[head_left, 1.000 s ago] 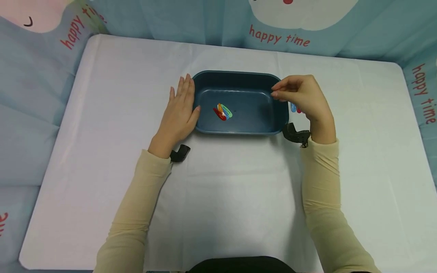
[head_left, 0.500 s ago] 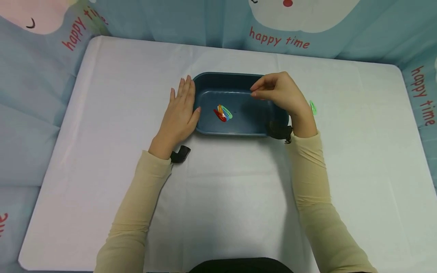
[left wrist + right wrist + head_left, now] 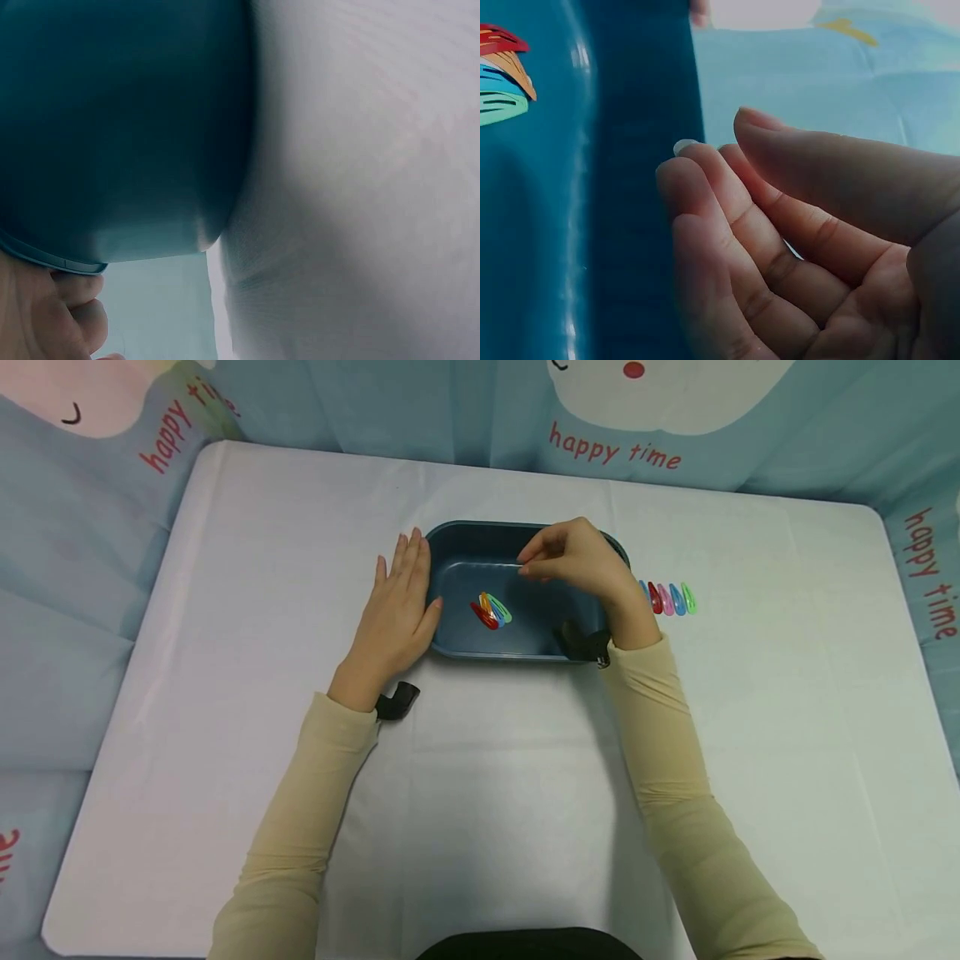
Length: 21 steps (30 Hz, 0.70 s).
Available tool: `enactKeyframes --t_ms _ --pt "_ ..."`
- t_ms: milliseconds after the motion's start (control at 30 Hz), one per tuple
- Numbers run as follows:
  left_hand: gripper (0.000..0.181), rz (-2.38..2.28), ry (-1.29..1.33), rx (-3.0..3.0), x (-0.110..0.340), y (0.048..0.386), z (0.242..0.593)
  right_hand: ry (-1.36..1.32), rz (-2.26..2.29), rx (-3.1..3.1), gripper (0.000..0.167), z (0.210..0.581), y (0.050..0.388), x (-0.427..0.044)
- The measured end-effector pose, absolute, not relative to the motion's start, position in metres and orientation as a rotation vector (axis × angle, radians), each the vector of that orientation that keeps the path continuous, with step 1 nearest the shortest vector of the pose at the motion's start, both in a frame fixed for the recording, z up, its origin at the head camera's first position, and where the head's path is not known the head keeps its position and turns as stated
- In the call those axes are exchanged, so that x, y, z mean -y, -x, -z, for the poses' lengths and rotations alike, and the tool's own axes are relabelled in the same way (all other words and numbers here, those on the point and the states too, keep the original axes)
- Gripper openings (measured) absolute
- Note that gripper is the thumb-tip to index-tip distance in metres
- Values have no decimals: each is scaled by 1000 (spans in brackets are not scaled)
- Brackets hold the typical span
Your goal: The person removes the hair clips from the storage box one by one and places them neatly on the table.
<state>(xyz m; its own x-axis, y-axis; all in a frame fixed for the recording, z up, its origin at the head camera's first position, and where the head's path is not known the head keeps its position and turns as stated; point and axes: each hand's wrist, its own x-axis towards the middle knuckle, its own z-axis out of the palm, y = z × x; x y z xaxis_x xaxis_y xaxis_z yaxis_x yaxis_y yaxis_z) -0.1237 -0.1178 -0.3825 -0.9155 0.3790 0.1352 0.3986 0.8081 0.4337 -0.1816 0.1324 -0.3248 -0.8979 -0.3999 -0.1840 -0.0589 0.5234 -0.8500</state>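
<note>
A dark blue rectangular tray stands on the white table. My left hand rests along its left end, fingers straight, thumb at the rim; the left wrist view shows its fingers beside the rim. Inside the tray lies a small fan of snap hair clips, red, orange, blue and green. Over the tray's right half is my right hand, thumb and fingers bent towards each other. The right wrist view shows no clip in the right hand, but the thumb partly hides the index fingertip.
A row of several hair clips, blue, red, pink and green, lies on the table right of the tray, partly hidden by my right wrist. A blue printed curtain borders the white table.
My right hand has moved left from the tray's right end to above its inside, uncovering more of the row of clips. My left hand stays at the tray's left end.
</note>
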Motion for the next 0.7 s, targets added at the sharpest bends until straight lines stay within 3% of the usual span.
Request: enactKeyframes --t_ms 700 --pt "65 707 638 2971 117 123 380 400 1028 -2327 12 341 196 -112"
